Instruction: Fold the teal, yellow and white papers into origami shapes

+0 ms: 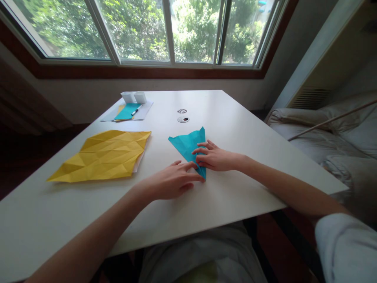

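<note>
Both the left hand [172, 182] and right hand [213, 157] pressed flat, fingers extended, on the folded teal paper [188, 146] mid-surface, right of a creased yellow sheet [103, 156]; no writing was legible.

Two hands [173, 182], two white cups [129, 97], two folded sheets [190, 147] (teal, yellow)

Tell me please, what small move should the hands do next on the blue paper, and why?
Probably run the left hand fingertips along the fold to sharpen the crease. Both hands already press flat on the near tip of the folded blue paper, the right hand pinning it to the white table, so the layers look aligned.
</note>
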Tool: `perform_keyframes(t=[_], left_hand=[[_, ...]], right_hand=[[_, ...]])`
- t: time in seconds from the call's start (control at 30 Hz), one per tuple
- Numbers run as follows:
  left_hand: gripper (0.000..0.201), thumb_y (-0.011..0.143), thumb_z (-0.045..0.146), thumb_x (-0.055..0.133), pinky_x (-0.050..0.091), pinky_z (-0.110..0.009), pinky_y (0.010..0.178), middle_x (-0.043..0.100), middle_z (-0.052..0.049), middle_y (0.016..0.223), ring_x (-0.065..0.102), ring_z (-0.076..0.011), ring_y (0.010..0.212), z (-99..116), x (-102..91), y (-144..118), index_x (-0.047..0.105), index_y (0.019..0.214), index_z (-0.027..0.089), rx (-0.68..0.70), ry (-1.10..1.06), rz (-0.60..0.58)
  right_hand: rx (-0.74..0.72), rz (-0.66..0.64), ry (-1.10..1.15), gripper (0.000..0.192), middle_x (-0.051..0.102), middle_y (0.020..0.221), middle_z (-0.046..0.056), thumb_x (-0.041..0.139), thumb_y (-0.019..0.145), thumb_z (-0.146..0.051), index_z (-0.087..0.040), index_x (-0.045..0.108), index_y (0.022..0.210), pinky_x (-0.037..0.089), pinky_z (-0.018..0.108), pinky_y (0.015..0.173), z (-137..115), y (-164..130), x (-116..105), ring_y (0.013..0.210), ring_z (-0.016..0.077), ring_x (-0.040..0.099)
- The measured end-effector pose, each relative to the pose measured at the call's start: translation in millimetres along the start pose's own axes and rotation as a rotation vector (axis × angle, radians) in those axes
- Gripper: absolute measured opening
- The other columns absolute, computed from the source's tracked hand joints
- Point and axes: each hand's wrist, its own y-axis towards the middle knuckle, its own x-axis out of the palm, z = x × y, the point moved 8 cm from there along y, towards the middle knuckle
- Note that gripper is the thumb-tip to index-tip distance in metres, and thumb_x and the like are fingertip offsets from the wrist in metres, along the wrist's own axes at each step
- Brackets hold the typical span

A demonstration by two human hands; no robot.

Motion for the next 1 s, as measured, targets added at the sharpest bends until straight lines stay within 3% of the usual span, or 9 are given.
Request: perform_keyframes(t=[0.27,0.43,1.0], left_hand=[[0.033,0.086,0.019,0.045,0.034,-0.041,0.096,0.052,-0.006,0.117,0.049,-0.0223,0.112,5,-0.4,1,0.052,0.117,0.032,-0.02,0.06,-0.002],[0.029,0.087,0.019,0.044,0.036,-0.038,0.093,0.056,-0.006,0.11,0.051,-0.0218,0.108,10,-4.3,1,0.054,0.112,0.029,-0.019,0.071,0.009],[0.04,0.087,0.018,0.042,0.035,-0.037,0.093,0.052,-0.005,0.123,0.049,-0.0208,0.112,6,-0.3,1,0.044,0.126,0.031,-0.026,0.08,0.006]], right_hand=[[0.007,0.001,-0.052,0.026,0.047,0.129,0.008,0.035,0.092,-0.023,-0.022,0.054,0.11,0.015,0.059,0.103,-2,-3,8,0.127,0.0299,0.028],[0.008,0.001,-0.04,0.028,0.045,0.131,0.009,0.032,0.093,-0.026,-0.021,0.05,0.114,0.017,0.058,0.103,-3,-5,11,0.127,0.029,0.027],[0.02,0.003,-0.031,0.027,0.046,0.127,0.011,0.038,0.091,-0.026,-0.018,0.048,0.115,0.018,0.057,0.103,-2,-4,16,0.128,0.03,0.025]])
